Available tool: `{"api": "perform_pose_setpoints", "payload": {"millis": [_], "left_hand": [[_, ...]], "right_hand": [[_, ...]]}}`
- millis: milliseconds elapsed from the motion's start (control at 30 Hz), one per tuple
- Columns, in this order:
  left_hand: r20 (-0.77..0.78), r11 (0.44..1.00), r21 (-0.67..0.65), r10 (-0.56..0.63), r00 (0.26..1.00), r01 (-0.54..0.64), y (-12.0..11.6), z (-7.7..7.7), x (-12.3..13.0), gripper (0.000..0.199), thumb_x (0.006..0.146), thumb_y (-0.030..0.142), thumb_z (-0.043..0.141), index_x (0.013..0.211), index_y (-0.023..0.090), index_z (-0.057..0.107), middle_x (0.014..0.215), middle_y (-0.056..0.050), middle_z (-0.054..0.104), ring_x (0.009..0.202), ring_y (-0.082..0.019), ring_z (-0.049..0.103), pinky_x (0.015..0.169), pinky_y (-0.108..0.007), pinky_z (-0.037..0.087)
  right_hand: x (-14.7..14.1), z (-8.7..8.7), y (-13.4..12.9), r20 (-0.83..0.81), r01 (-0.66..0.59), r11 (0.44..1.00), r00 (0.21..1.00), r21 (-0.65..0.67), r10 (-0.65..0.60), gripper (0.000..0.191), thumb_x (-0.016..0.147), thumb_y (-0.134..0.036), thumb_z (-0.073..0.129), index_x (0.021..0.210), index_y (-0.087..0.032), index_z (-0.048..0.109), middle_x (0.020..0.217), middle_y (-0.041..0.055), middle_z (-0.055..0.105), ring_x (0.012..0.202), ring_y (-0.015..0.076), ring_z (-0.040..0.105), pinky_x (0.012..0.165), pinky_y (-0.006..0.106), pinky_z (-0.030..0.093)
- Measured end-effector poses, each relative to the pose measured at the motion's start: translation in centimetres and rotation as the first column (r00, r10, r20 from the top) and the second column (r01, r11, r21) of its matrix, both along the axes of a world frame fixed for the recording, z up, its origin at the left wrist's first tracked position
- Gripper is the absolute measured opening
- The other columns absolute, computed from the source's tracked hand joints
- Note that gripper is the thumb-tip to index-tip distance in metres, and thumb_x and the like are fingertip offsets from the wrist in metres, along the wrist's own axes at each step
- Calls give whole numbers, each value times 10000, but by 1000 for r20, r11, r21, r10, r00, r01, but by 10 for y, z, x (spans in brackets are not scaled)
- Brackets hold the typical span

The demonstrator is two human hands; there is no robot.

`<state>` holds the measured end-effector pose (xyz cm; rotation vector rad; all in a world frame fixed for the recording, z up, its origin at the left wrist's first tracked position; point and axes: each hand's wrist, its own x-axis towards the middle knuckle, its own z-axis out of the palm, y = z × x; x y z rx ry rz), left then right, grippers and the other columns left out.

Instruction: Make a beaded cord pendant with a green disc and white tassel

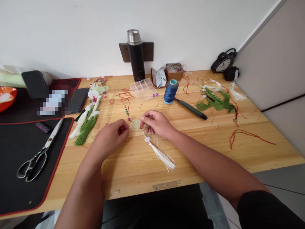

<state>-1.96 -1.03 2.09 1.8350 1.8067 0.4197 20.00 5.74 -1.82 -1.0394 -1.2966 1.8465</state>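
A pale green round disc (pixel 135 125) lies at the centre of a cord ornament, just above the wooden tabletop. My left hand (pixel 111 138) has its curled fingers at the disc's left edge, and my right hand (pixel 156 124) pinches its right edge. A red cord with small green beads (pixel 127 112) runs up and away from the disc. Below it hang a white flower-shaped bead (pixel 147 139) and a white tassel (pixel 163 157), which lies on the table. My fingers partly hide the disc.
Tasselled ornaments (pixel 85 127) lie left of my hands and others (pixel 215 101) to the right. Also on the wooden table (pixel 214 152) are a blue thread spool (pixel 171 91), a green-handled tool (pixel 192 108), a clear compartment box (pixel 143 89) and scissors (pixel 32 165) on a black mat.
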Motion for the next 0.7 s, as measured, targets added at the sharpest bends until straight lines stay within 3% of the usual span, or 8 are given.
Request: {"api": "perform_pose_setpoints", "payload": {"millis": [333,467,700], "left_hand": [[160,986,142,61,985,-85,0,-6,16,174,891,417,607,860,251,647,757,0,699,650,-182,585,657,-322,451],[197,977,152,120,973,-151,2,-10,17,192,907,438,627,889,249,658,802,-12,730,688,-194,612,664,-323,467],[215,981,129,115,970,-145,3,-17,17,217,923,463,627,908,251,672,914,-34,798,799,-224,690,728,-347,493]], "right_hand": [[-2,-2,-1,8,12,1000,1000,11,-12,146,1028,-207,696,909,-205,611,833,-1,783,499,82,673,354,139,388],[-3,-2,-2,23,15,999,1000,32,-15,148,1043,-173,654,906,-204,607,819,-7,772,497,83,674,349,141,387],[-4,-3,-3,41,26,999,999,41,-28,146,1042,-179,666,912,-209,609,837,-11,773,522,88,698,353,141,391]]}}
